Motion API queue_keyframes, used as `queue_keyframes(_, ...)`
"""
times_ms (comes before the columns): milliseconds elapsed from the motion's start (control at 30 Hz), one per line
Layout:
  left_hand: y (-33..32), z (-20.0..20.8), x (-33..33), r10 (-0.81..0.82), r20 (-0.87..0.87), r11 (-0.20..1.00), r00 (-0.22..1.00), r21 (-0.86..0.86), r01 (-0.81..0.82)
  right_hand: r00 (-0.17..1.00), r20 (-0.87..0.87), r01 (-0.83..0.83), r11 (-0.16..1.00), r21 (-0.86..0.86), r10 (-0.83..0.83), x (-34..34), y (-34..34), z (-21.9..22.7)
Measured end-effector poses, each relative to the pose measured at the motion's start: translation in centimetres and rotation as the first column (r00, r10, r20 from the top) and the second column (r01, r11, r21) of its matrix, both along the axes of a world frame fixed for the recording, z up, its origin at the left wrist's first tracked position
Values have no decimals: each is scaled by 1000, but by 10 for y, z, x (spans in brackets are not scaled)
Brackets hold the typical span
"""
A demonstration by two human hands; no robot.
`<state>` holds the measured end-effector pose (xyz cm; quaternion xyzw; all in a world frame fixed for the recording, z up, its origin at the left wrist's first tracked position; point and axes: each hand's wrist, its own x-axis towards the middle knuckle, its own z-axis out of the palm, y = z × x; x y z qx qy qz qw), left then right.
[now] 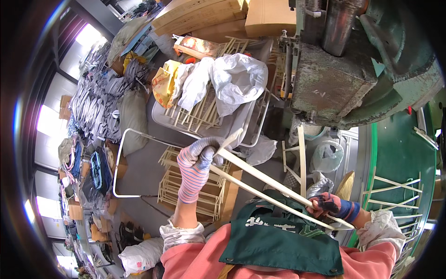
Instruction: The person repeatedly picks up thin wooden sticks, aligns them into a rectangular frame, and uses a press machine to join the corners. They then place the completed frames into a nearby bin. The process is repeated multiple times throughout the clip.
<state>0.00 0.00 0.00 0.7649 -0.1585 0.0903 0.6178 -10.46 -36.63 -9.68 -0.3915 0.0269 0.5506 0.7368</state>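
Observation:
A long cream frame [265,177], made of two thin parallel bars joined by short end pieces, slants across in front of my chest. My left hand [197,162], in a pink and grey striped glove, is closed around its upper left end. Lower on the right, my right hand [331,206], in a dark glove with orange-red patches, grips the bars near the other end. Some of the right fingers are hidden behind the bar. Below my left hand lies a stack of similar cream frames [169,194] on cardboard.
A grey tub [162,116] holds more frames and white bags [239,76]. A white bent tube [121,160] stands out at left. At upper right is a heavy green press [337,79]. Frames lie on a green table [395,144] at right. Cloth bundles [100,102] pile at left.

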Motion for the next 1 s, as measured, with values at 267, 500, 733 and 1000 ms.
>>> queue_keyframes(267,23,16,1,302,332,872,894,282,-399,996,70,54,998,-8,-54,10,24,106)
queue_keyframes(500,17,1,1,239,415,833,878,377,-405,378,859,393,781,-486,344,16,38,185)
queue_keyframes(733,-2,10,-22,164,-1,956,987,245,-158,438,610,411,456,-790,661,13,42,242)
queue_keyframes(1000,-9,-10,-37,149,-96,984,984,-87,-157,410,614,410,465,-785,675,11,39,255)
